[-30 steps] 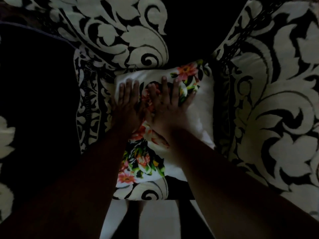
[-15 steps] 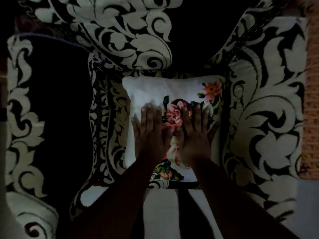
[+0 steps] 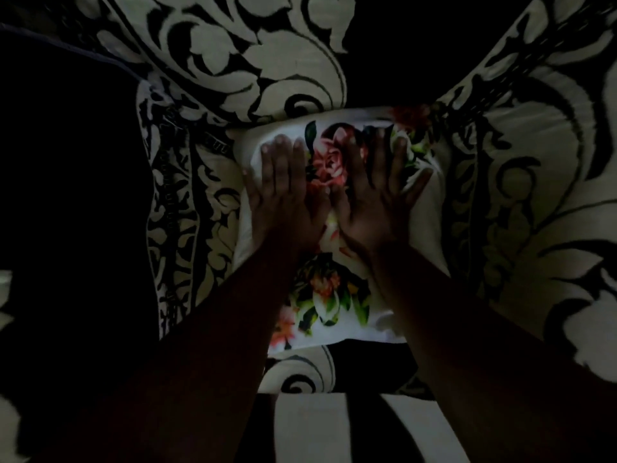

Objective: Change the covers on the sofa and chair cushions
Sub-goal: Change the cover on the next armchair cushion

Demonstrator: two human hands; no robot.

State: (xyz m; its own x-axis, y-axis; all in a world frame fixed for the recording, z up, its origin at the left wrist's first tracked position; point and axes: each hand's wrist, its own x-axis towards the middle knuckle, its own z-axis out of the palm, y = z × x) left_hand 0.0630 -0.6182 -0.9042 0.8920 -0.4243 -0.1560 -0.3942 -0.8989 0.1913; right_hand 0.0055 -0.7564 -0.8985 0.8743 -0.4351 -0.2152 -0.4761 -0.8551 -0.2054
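A white cushion with a floral print point(image 3: 330, 295) lies flat on the seat of a chair covered in black-and-cream damask fabric point(image 3: 297, 375). My left hand point(image 3: 287, 192) presses flat on the cushion's upper left part, fingers straight and pointing toward the chair back. Beside it, my right hand point(image 3: 377, 195) presses flat on the upper right part, its thumb spread out to the right. Both palms cover the middle of the cushion; the far edge tucks under the chair's back.
The patterned chair back point(image 3: 240, 55) rises behind the cushion. A padded arm point(image 3: 541, 182) stands at the right and another arm point(image 3: 180, 202) at the left. A dark area lies at far left. Pale floor point(image 3: 310, 429) shows below the seat's front edge.
Both hands have slid up the cushion toward the chair back and spread a little apart. The view has moved closer to the seat.
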